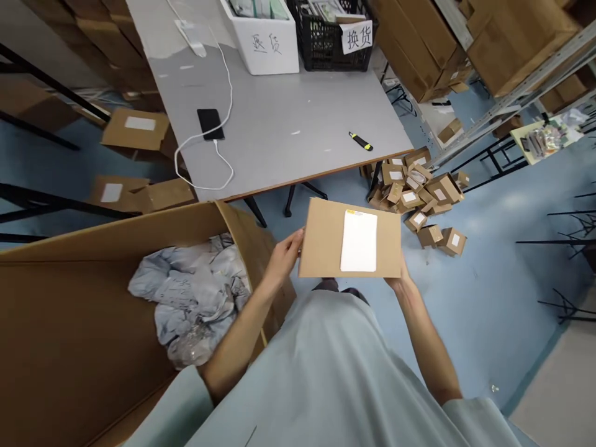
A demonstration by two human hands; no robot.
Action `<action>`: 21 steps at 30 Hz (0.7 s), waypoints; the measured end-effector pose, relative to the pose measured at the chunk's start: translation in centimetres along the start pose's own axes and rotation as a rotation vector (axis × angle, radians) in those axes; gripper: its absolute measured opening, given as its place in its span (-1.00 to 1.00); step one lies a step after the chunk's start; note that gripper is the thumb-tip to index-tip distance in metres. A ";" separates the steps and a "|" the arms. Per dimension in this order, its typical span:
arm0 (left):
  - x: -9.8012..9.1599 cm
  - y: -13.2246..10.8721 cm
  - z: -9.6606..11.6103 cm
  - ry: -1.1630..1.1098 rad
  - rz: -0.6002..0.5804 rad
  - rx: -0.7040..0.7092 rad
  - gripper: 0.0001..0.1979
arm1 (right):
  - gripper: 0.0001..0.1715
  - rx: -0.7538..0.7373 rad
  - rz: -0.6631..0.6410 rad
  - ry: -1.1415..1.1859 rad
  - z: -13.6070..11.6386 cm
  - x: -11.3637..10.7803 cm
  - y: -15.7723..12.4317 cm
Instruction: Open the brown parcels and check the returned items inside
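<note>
Between my two hands is a brown cardboard box (pixel 326 242) with a white label (pixel 359 242) on the face turned up to me. My left hand (pixel 285 254) grips the box's left side, with the thumb along the edge. At the opposite end, my right hand (pixel 399 277) supports the lower right corner; its fingers are mostly hidden behind the box. The box is held in front of my body, apart from the grey table (pixel 279 136). On that table lies a black and yellow box cutter (pixel 361 141).
A large open carton (pixel 69 298) with grey plastic bags (pixel 195 292) stands at my left. On the table are a phone (pixel 210 124) with a white cable, a white bin (pixel 267 46) and a black crate (pixel 316 49). Small boxes (pixel 410 198) are heaped on the floor.
</note>
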State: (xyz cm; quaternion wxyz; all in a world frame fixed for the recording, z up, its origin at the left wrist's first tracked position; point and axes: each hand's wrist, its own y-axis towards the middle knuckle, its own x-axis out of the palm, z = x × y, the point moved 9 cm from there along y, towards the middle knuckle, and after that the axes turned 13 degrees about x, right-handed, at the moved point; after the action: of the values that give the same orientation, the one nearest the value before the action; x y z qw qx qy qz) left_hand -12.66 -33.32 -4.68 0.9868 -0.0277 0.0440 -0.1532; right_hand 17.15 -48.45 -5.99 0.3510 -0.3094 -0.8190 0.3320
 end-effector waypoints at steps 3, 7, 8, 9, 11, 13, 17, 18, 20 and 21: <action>1.8 5.2 1.7 0.061 -0.005 0.041 -0.03 | -0.77 0.016 -0.052 0.044 -5.3 2.5 4.4; 2.5 12.7 2.2 0.215 0.015 0.028 -0.20 | -0.79 0.127 -0.132 0.057 -9.9 6.8 12.2; 2.4 14.8 2.3 0.268 0.028 0.017 -0.23 | -0.76 0.166 -0.143 0.061 -10.7 8.0 14.5; 2.3 17.0 2.5 0.327 0.045 0.005 -0.25 | -0.73 0.201 -0.160 0.067 -11.6 9.3 16.8; 1.9 21.5 3.3 0.447 0.084 -0.029 -0.27 | -0.71 0.269 -0.198 0.077 -13.2 12.3 21.5; 1.2 25.9 4.7 0.572 0.121 -0.089 -0.27 | -0.74 0.360 -0.218 0.073 -14.5 15.6 25.9; -0.6 34.1 7.6 0.816 0.145 -0.296 -0.21 | -0.67 0.611 -0.230 -0.025 -15.4 22.0 32.6; -1.1 36.2 8.2 0.867 0.133 -0.345 -0.20 | -0.65 0.675 -0.281 -0.066 -15.3 23.9 33.6; -2.2 40.4 8.8 0.959 0.093 -0.428 -0.20 | -0.61 0.788 -0.442 -0.139 -14.7 27.5 34.9; -2.8 42.5 8.7 0.998 0.076 -0.472 -0.21 | -0.57 0.831 -0.515 -0.159 -14.3 28.9 35.3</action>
State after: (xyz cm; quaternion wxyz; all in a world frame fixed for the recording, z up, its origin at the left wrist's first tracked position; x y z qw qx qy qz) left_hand -1.76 8.38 1.27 0.8180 -0.1705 0.5406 -0.0978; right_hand 21.73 -1.58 -14.56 0.4517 0.0956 -0.6915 0.5556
